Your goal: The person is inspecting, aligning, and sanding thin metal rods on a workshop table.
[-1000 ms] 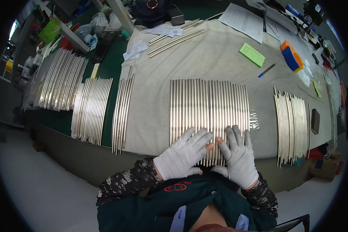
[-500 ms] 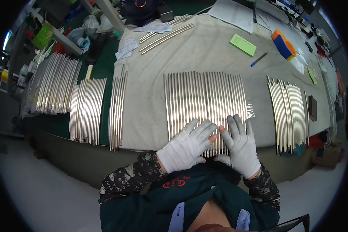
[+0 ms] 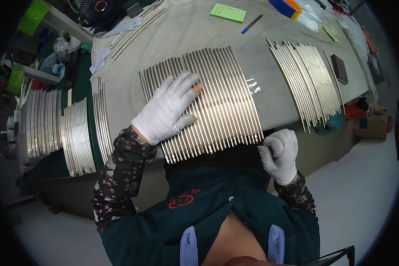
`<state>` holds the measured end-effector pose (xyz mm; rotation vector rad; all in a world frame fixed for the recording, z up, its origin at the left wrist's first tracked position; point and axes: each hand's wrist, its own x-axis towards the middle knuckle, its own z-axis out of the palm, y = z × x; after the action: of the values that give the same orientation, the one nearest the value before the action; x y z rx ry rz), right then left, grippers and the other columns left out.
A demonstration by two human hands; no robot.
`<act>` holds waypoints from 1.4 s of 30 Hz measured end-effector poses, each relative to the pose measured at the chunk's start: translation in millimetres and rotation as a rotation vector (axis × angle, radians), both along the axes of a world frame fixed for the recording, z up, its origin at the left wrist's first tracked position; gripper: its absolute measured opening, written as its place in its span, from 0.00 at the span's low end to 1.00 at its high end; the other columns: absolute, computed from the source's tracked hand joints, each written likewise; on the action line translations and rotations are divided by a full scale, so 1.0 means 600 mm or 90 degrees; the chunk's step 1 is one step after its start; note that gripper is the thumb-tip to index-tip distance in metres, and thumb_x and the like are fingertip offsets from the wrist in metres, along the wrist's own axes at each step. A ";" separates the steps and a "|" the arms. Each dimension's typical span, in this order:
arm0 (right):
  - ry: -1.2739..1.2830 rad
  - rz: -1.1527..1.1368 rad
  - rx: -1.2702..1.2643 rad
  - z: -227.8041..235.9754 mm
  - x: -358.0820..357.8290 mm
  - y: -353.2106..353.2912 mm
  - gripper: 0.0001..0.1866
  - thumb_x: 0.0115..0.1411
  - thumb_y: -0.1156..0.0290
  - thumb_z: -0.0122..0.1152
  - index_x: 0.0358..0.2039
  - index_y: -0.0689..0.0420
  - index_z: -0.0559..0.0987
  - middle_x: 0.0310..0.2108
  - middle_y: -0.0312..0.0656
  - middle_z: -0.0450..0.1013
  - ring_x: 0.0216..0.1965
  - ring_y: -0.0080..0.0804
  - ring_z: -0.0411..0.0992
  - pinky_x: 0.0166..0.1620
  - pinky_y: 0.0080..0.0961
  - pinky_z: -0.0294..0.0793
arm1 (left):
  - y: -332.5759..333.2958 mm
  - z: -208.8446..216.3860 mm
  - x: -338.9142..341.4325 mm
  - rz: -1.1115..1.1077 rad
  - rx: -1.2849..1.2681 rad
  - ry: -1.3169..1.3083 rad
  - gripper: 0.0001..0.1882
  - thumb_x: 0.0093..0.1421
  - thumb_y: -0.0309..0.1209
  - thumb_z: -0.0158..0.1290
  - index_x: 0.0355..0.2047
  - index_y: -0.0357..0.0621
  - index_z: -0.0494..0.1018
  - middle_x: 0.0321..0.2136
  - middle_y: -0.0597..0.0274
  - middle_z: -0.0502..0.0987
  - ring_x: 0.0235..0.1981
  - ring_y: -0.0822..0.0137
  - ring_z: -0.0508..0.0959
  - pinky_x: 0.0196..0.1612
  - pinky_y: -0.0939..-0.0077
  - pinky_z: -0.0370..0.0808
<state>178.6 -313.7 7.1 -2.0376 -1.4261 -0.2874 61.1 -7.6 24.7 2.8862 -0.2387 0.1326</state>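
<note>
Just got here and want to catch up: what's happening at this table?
The gloved left hand lies spread over the left part of a wide row of metal rods, which sits on the grey cloth. The gloved right hand is curled near the row's lower right corner; whether it holds anything is unclear. A smaller group of rods lies off to the right, with a dark block beyond it.
</note>
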 end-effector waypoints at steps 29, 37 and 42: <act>0.055 0.068 0.009 -0.036 -0.035 0.012 0.13 0.43 0.74 0.66 0.33 0.55 0.77 0.29 0.35 0.74 0.28 0.33 0.73 0.31 0.30 0.70 | -0.011 -0.027 0.055 -0.049 0.122 0.021 0.38 0.65 0.60 0.30 0.68 0.52 0.46 0.66 0.45 0.51 0.67 0.46 0.51 0.67 0.45 0.44; -0.042 -0.005 0.061 0.019 0.023 -0.037 0.11 0.46 0.75 0.65 0.31 0.53 0.75 0.28 0.34 0.75 0.26 0.32 0.73 0.30 0.29 0.71 | -0.058 -0.006 0.123 -0.127 0.067 -0.013 0.36 0.64 0.57 0.36 0.65 0.48 0.54 0.66 0.50 0.51 0.67 0.48 0.52 0.66 0.43 0.46; -0.059 -0.226 0.117 0.062 0.117 -0.070 0.04 0.50 0.77 0.63 0.27 0.58 0.77 0.26 0.40 0.76 0.26 0.36 0.74 0.31 0.29 0.73 | -0.090 -0.030 0.163 -0.160 0.127 -0.014 0.34 0.64 0.53 0.39 0.65 0.50 0.54 0.65 0.52 0.54 0.67 0.50 0.52 0.66 0.42 0.45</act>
<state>248.9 -355.7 44.3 -2.1357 -1.0390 -0.6448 158.7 -61.5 6.5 3.0197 -0.6490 0.1006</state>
